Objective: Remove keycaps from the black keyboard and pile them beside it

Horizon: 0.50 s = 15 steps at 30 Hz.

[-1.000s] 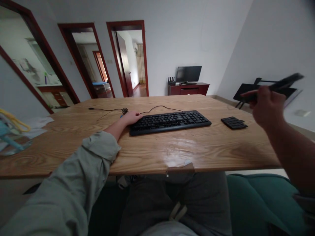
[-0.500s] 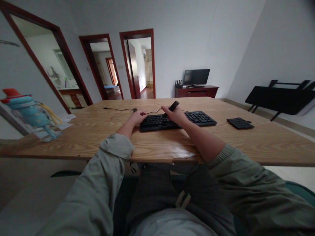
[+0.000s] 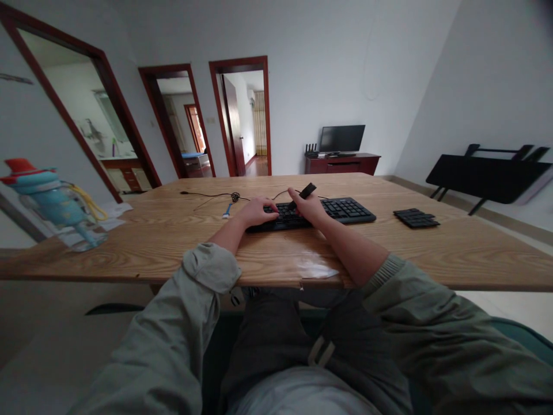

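A black keyboard (image 3: 345, 211) lies on the wooden table in front of me. My left hand (image 3: 258, 213) is over its left end, fingers bent down onto it and thumb near the keys; the undersides of the fingers are hidden. My right hand (image 3: 307, 207) is wrapped round a slim black handle (image 3: 309, 189), held tilted above the middle keys. Its lower end is hidden near the keys, so its kind is unclear. Left of my left hand lies a small blue-and-white tool (image 3: 227, 211), perhaps a little brush.
Several flat black pieces (image 3: 416, 218) lie together at right. A thin black cable (image 3: 207, 193) with a coiled bundle runs behind the keyboard. A blue bottle with a red cap (image 3: 56, 199) stands at far left by some papers (image 3: 118, 213). The table's front edge (image 3: 268, 282) is close to me.
My left hand has moved right, farther onto the keyboard. The small blue-and-white tool now shows beside it. My right hand has shifted slightly, still with the black handle.
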Tool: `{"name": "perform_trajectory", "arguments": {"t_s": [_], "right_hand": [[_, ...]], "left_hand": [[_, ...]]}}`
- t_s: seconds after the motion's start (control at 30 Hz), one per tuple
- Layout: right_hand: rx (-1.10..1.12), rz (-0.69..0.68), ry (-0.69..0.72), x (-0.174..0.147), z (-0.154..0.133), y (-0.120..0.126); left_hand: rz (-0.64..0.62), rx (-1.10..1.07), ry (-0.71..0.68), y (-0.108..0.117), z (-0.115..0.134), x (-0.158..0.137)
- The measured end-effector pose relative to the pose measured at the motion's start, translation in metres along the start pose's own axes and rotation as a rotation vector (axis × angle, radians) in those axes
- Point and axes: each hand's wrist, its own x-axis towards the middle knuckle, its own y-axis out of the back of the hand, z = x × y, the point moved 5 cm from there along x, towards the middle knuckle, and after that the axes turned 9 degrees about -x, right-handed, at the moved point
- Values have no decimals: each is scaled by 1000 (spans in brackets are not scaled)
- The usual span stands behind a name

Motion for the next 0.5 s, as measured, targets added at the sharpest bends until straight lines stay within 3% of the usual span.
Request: {"name": "perform_trajectory", "arguments": {"t_s": [0.17, 0.5], "right_hand": [[49, 1, 21, 0, 2, -6], [50, 22, 24, -2, 0, -4]], "left_hand": [[-18, -14, -42, -5, 3, 1], [-51, 39, 54, -7, 3, 1]]}}
